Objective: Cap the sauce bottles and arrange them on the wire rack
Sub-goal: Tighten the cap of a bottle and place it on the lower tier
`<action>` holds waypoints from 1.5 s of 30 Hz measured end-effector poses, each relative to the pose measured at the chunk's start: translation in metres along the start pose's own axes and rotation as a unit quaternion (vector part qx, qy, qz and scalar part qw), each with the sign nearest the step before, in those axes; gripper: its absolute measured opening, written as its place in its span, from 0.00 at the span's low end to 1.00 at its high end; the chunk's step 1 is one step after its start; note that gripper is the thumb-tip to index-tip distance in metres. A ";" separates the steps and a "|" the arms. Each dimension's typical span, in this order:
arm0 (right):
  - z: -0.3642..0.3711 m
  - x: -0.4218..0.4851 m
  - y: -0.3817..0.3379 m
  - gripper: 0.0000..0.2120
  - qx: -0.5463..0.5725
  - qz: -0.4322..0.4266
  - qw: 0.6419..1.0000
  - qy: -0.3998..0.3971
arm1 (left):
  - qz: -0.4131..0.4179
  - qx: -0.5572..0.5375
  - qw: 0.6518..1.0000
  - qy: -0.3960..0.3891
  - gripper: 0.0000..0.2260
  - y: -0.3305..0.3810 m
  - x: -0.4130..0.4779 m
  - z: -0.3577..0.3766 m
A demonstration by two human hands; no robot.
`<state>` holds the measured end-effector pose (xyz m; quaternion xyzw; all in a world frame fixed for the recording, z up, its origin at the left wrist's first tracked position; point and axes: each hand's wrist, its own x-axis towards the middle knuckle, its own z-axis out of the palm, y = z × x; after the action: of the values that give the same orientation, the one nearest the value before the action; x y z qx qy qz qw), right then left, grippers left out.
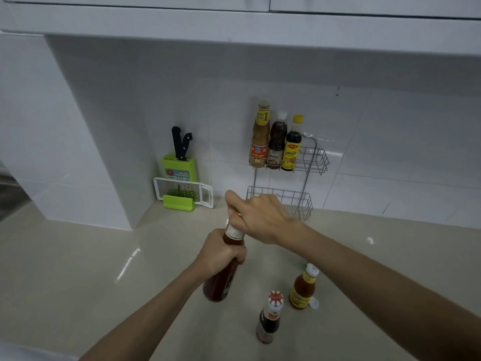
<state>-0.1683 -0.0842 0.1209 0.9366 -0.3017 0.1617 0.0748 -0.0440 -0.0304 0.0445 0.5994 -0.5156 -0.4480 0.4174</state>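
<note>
My left hand [221,252] grips the neck of a tall red sauce bottle [221,282] held above the counter. My right hand [260,217] is closed over the bottle's top, hiding the cap. An orange sauce bottle with a yellow label [303,289] stands on the counter at the right, with a small white cap [314,303] beside it. A dark sauce bottle with a red-and-white top [269,319] stands nearer to me. The wire rack [309,162] hangs on the tiled wall; its upper shelf holds three capped bottles [276,142], and its lower shelf [299,201] holds nothing.
A green knife block with two black-handled knives [179,162] and a white-and-green grater [183,194] sit in the back corner at the left. White cabinets overhang the beige counter [104,269].
</note>
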 end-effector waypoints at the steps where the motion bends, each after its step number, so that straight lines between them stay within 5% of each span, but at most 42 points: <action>1: 0.006 -0.001 -0.005 0.10 0.009 0.063 0.998 -0.018 | -0.016 0.042 0.997 0.056 0.05 -0.005 0.001 0.004; 4: 0.016 -0.005 -0.015 0.10 -0.002 0.175 0.981 -0.087 | -0.056 0.176 0.976 0.116 0.07 -0.014 0.002 0.009; 7: 0.011 -0.008 -0.009 0.13 0.007 0.101 0.984 -0.149 | -0.025 0.084 0.996 -0.033 0.04 -0.017 0.003 -0.003; 10: -0.003 -0.006 0.002 0.19 0.039 -0.022 0.995 -0.085 | 0.010 -0.010 0.977 -0.211 0.04 -0.003 0.000 -0.022; 12: -0.008 -0.004 0.010 0.18 -0.014 -0.086 0.994 -0.059 | 0.030 -0.011 0.968 -0.247 0.04 0.008 0.001 -0.024; 14: -0.008 -0.001 0.013 0.14 -0.005 -0.053 0.998 -0.043 | 0.030 -0.017 0.981 -0.189 0.04 0.012 0.003 -0.017; 17: -0.002 0.009 -0.004 0.08 0.056 0.105 0.993 -0.011 | 0.002 -0.022 1.000 -0.020 0.01 0.006 0.009 -0.003; 20: 0.008 0.013 -0.016 0.11 0.041 0.215 0.975 -0.035 | -0.024 0.060 0.992 0.105 0.05 -0.004 0.012 0.008; 25: 0.025 0.009 -0.009 0.15 0.015 0.238 0.959 -0.155 | -0.045 0.256 0.941 0.219 0.04 -0.007 0.006 0.026; 28: 0.028 0.008 -0.002 0.20 0.161 0.346 0.913 -0.141 | -0.037 0.303 0.926 0.223 0.06 -0.010 0.007 0.027; 31: 0.029 0.010 0.004 0.14 0.230 0.334 0.909 -0.093 | -0.034 0.279 0.940 0.192 0.07 -0.004 0.010 0.021; 35: 0.006 0.022 0.020 0.15 0.248 0.262 0.930 -0.069 | -0.010 0.079 0.996 0.037 0.13 0.004 0.016 -0.005; 41: -0.032 0.042 0.057 0.13 0.377 0.146 0.912 -0.073 | -0.014 -0.010 0.978 -0.207 0.24 0.009 0.013 -0.037; 45: -0.043 0.046 0.064 0.12 0.436 0.144 0.886 -0.067 | -0.007 -0.001 0.988 -0.152 0.22 0.006 0.011 -0.020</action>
<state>-0.1815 -0.1505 0.1798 0.8296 -0.3364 0.2229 -0.3858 -0.0257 -0.0408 0.0545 0.5274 -0.5681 -0.5377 0.3317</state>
